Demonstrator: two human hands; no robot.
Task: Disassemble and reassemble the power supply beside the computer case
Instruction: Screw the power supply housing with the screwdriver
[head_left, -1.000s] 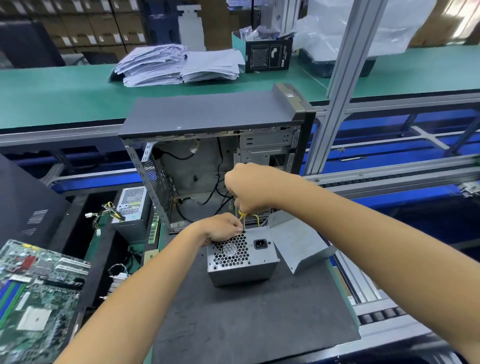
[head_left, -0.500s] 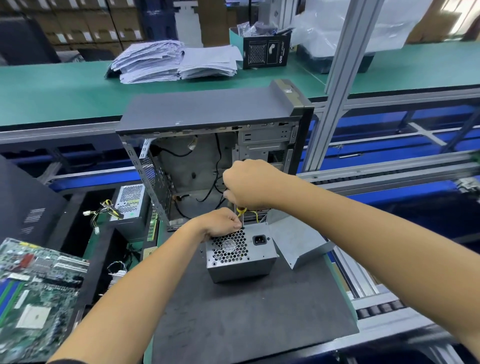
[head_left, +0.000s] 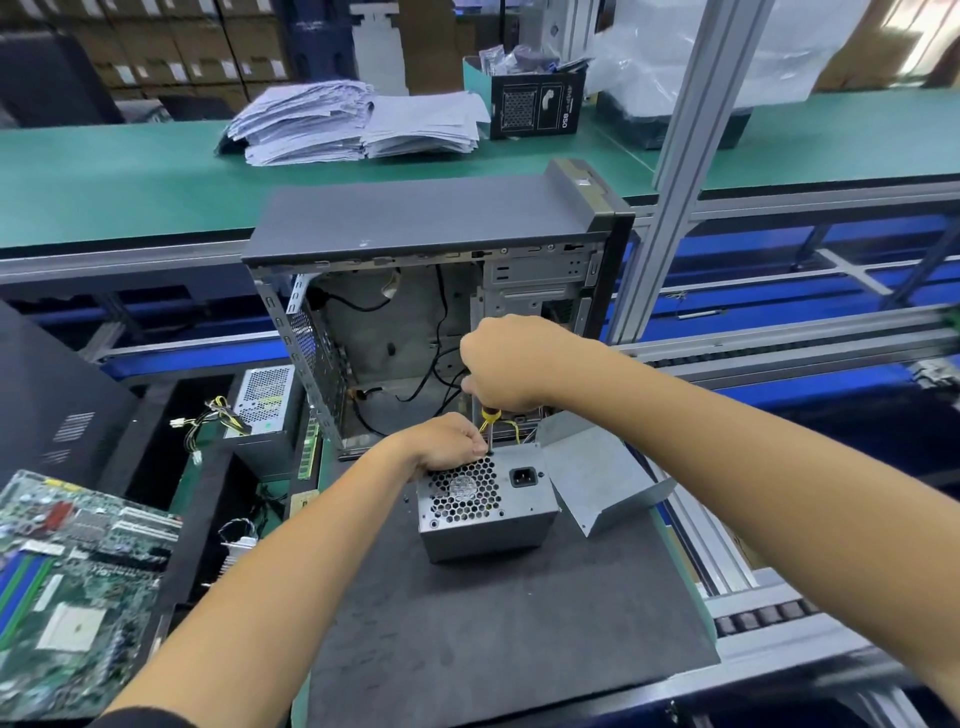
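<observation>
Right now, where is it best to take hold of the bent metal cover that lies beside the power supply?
Grip the metal cover by its raised upper edge, coming from the right. It stands tilted like a tent, that side is free, and the power supply crowds its left.

Open dark mat in front of the power supply, free for approach from the near side. Blocked just behind by the open computer case, loose cables inside. Hemmed on the right by a bent metal cover, touching or nearly so. Occupied above its rear edge by the left hand and the right hand holding a screwdriver. Crowded to the left by a second power unit and a motherboard. Upright aluminium post at far right.
</observation>
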